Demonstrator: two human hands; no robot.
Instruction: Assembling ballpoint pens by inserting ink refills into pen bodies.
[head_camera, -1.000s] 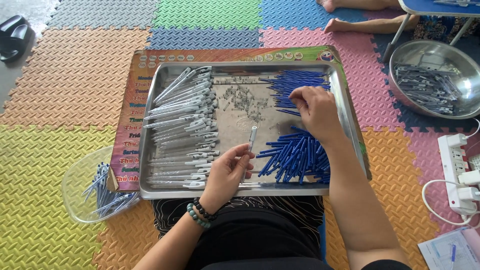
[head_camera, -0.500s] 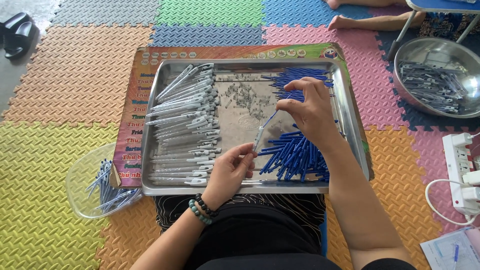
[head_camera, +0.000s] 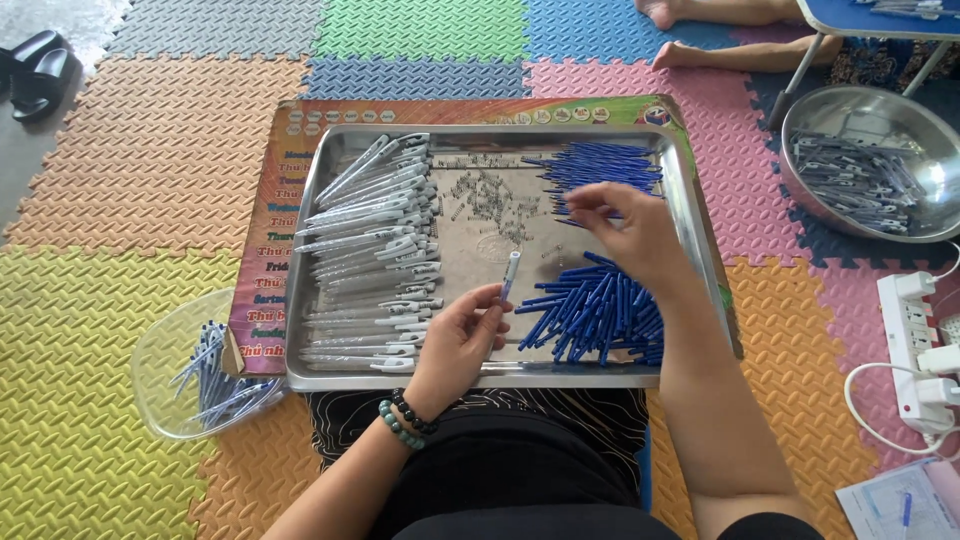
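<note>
From the head view, the left hand (head_camera: 455, 345) is pinching a white pen barrel (head_camera: 509, 275) upright over the steel tray (head_camera: 690, 215), just left of the heap of blue refills (head_camera: 600, 315), while the right hand (head_camera: 630, 230) is hovering with loosely curled fingers over the upper pile of blue refills (head_camera: 605, 168), and whether it is already gripping one I cannot tell. To my eye the work is going best if the barrel is being kept steady and one refill is being lifted singly; the small springs (head_camera: 490, 200) are blurring together, and the white barrels (head_camera: 375, 250) are overlapping too much to count
</note>
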